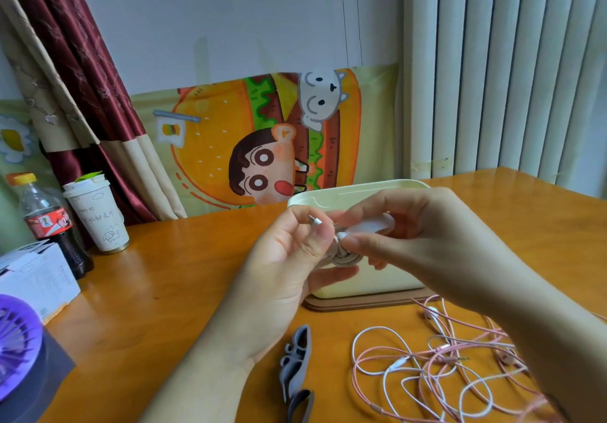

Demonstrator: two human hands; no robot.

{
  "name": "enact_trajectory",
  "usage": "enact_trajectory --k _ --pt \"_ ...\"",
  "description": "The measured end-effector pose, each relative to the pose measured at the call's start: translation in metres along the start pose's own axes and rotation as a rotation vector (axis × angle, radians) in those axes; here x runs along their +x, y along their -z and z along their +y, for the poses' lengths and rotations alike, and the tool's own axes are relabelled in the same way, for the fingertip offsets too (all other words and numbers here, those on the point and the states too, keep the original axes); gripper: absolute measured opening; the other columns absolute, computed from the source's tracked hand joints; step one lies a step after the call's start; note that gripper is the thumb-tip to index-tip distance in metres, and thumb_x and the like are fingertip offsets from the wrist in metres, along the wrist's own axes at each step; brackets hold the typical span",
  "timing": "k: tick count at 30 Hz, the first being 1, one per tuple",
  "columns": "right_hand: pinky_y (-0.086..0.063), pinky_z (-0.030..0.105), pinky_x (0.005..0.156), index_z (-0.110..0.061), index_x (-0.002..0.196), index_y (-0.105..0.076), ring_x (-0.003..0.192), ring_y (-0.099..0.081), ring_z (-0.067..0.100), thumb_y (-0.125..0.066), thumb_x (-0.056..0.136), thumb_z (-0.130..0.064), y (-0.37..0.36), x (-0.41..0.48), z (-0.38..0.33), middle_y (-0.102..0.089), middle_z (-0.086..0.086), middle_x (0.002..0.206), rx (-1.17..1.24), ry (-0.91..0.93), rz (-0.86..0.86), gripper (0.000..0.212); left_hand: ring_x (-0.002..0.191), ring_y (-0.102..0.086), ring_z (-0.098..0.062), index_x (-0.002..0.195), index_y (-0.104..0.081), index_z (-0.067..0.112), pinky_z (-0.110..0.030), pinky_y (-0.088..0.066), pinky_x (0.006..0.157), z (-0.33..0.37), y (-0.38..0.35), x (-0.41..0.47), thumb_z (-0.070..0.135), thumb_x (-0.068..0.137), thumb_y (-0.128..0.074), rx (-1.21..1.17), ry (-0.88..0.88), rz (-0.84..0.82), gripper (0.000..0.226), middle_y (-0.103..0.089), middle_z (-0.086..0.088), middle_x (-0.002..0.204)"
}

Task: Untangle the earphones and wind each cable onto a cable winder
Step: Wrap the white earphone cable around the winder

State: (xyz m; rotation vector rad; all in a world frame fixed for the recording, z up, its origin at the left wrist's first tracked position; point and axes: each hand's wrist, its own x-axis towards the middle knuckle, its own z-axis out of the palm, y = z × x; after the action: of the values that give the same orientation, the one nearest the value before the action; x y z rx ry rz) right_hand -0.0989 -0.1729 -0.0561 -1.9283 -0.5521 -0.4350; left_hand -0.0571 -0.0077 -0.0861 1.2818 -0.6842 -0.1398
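You're finishing winding one cable (pixel 345 256) above the surface (pixel 164 291): left hand (pixel 285 268) pinching its plug (pixel 315 219), right hand (pixel 414 235) gripping the bundle. Next is probably tucking that plug in.
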Motion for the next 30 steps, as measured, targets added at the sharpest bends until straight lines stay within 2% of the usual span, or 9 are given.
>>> enact_trajectory --k 4,6,9,12,15,18,21,26,30 --pt "-0.050 0.014 0.057 -0.025 0.087 -0.073 0.059 -0.063 0.000 -0.070 0.068 -0.034 -0.001 -0.001 -0.001 -0.070 -0.011 0.071 -0.015 0.017 -0.001 0.021 0.092 -0.072 -0.022 0.075 -0.070 0.030 -0.029 -0.057 0.073 -0.003 0.005 0.002 0.052 0.069 -0.077 0.023 -0.005 0.012 0.024 -0.070 -0.003 0.093" --pt "-0.055 0.020 0.062 -0.025 0.084 -0.073 0.066 -0.067 0.004 -0.075 0.071 -0.028 -0.001 -0.001 0.000 -0.071 -0.008 0.075 -0.021 0.032 0.010 0.013 0.091 -0.072 -0.019 0.077 -0.071 0.032 -0.029 -0.057 0.074 -0.004 0.007 0.003 0.058 0.063 -0.076 0.055 -0.019 0.006 0.030 -0.073 0.001 0.093" --pt "-0.057 0.032 0.069 -0.026 0.083 -0.071 0.072 -0.069 0.011 -0.077 0.070 -0.026 -0.002 -0.002 0.002 -0.072 -0.007 0.078 -0.054 0.051 0.025 0.014 0.098 -0.071 -0.024 0.082 -0.069 0.034 -0.033 -0.057 0.079 -0.003 0.005 0.003 0.061 0.064 -0.075 0.100 -0.036 0.018 0.033 -0.074 -0.008 0.105" --pt "-0.055 0.040 0.069 -0.024 0.083 -0.068 0.070 -0.065 0.015 -0.079 0.071 -0.026 -0.007 -0.002 0.004 -0.070 -0.007 0.077 -0.070 0.061 0.051 0.016 0.089 -0.073 -0.017 0.083 -0.064 0.025 -0.029 -0.058 0.075 -0.003 -0.001 0.003 0.048 0.072 -0.066 0.101 -0.040 0.047 0.025 -0.076 -0.001 0.094" --pt "-0.054 0.040 0.069 -0.024 0.082 -0.065 0.072 -0.063 0.016 -0.080 0.073 -0.026 -0.011 -0.001 0.008 -0.067 -0.003 0.080 -0.054 0.073 0.112 0.017 0.074 -0.072 -0.007 0.087 -0.055 0.017 -0.021 -0.056 0.067 -0.002 -0.008 0.002 0.034 0.073 -0.057 0.097 -0.059 0.082 0.023 -0.073 0.009 0.074" --pt "-0.054 0.035 0.069 -0.025 0.081 -0.065 0.076 -0.062 0.015 -0.074 0.068 -0.032 -0.016 0.000 0.010 -0.059 -0.005 0.088 -0.014 0.062 0.181 0.017 0.085 -0.072 -0.010 0.093 -0.057 0.016 -0.020 -0.055 0.073 0.000 -0.011 -0.002 0.034 0.079 -0.056 0.086 -0.067 0.077 0.023 -0.075 0.003 0.084" --pt "-0.055 0.043 0.072 -0.023 0.084 -0.064 0.076 -0.064 0.020 -0.074 0.072 -0.026 -0.018 0.000 0.010 -0.067 0.000 0.083 0.021 0.038 0.168 0.017 0.097 -0.071 -0.016 0.101 -0.058 0.013 -0.023 -0.055 0.080 0.001 -0.012 -0.006 0.038 0.085 -0.058 0.123 -0.088 0.110 0.030 -0.075 -0.005 0.095" --pt "-0.054 0.047 0.074 -0.022 0.088 -0.064 0.078 -0.065 0.025 -0.076 0.077 -0.013 -0.018 0.000 0.011 -0.070 0.002 0.084 0.058 0.052 0.137 0.018 0.089 -0.073 -0.016 0.101 -0.057 0.011 -0.024 -0.057 0.075 -0.003 -0.017 -0.006 0.037 0.078 -0.057 0.152 -0.123 0.221 0.034 -0.075 -0.002 0.087" --pt "-0.054 0.048 0.075 -0.022 0.090 -0.063 0.079 -0.067 0.024 -0.075 0.078 -0.017 -0.020 0.000 0.014 -0.070 0.001 0.085 0.065 0.052 0.120 0.017 0.086 -0.073 -0.017 0.103 -0.055 0.009 -0.023 -0.057 0.071 -0.002 -0.019 -0.006 0.035 0.073 -0.060 0.121 -0.118 0.274 0.040 -0.075 -0.003 0.087"
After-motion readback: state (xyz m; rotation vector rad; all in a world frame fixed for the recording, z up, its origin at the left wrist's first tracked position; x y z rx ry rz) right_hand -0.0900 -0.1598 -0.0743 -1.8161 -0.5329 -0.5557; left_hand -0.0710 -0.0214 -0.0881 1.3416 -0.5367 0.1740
